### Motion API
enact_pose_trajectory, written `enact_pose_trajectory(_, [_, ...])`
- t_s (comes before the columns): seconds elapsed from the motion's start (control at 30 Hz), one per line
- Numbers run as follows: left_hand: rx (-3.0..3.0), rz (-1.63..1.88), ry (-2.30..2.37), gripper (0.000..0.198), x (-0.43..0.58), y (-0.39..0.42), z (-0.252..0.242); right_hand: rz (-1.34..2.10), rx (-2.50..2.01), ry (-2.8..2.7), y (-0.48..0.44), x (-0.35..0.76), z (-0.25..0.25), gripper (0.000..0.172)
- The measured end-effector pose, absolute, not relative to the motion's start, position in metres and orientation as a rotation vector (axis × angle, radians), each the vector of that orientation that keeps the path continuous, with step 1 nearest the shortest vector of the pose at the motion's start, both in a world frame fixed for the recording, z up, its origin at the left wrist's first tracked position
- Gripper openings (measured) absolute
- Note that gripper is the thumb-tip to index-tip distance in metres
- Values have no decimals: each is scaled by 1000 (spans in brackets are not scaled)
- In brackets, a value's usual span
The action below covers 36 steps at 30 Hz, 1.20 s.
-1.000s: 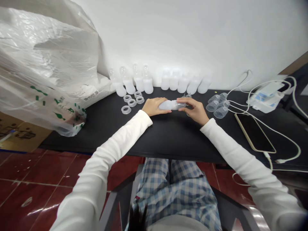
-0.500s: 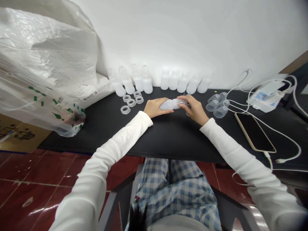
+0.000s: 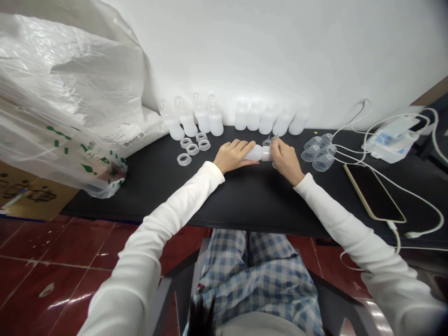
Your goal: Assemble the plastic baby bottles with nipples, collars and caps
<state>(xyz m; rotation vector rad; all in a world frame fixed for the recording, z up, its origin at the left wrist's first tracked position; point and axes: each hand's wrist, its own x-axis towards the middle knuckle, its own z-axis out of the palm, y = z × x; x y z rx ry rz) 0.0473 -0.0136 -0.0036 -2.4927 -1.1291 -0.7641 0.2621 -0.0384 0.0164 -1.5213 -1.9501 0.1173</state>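
Note:
My left hand (image 3: 234, 156) is wrapped round the frosted body of a baby bottle (image 3: 255, 152), which lies sideways above the black table. At its top end, my right hand (image 3: 287, 161) is closed over the clear cap, mostly hidden by the fingers. A pale collar (image 3: 266, 153) shows between the two hands. Just behind the right hand, clear nipples (image 3: 267, 140) rest on the table, partly covered. To the left lie several white ring collars (image 3: 192, 149). Several clear dome caps (image 3: 323, 162) stand grouped to the right.
Along the wall are capped baby bottles (image 3: 214, 122) at left and several uncapped bottles (image 3: 266, 121) at right. A large white plastic bag (image 3: 94, 74) fills the left side. A phone (image 3: 376, 193), white cables (image 3: 399, 184) and a white power strip (image 3: 392, 142) occupy the right.
My right hand has turned and its fingers have curled tighter over the clear cap. The bottle and both hands have shifted slightly right in view.

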Motion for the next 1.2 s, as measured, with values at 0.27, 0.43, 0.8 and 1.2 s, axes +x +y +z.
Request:
enact_pose_trajectory(0.27, [-2446, -829, -1277, 80, 45, -7, -9, -5, -1434, -1993, -48, 257, 18, 45])
enact_pose_trajectory(0.43, [-2511, -733, -1280, 78, 43, -7, -14, -77, -1503, -2144, -43, 261, 15, 42])
enact_pose_trajectory(0.8, [-2486, -660, -1291, 72, 52, -11, -9, -72, -1562, -2077, -41, 267, 19, 42])
enact_pose_trajectory(1.2, [-2123, -1442, -2065, 49, 23, 21, -29, -230, -1229, -2033, 12, 254, 62, 42])
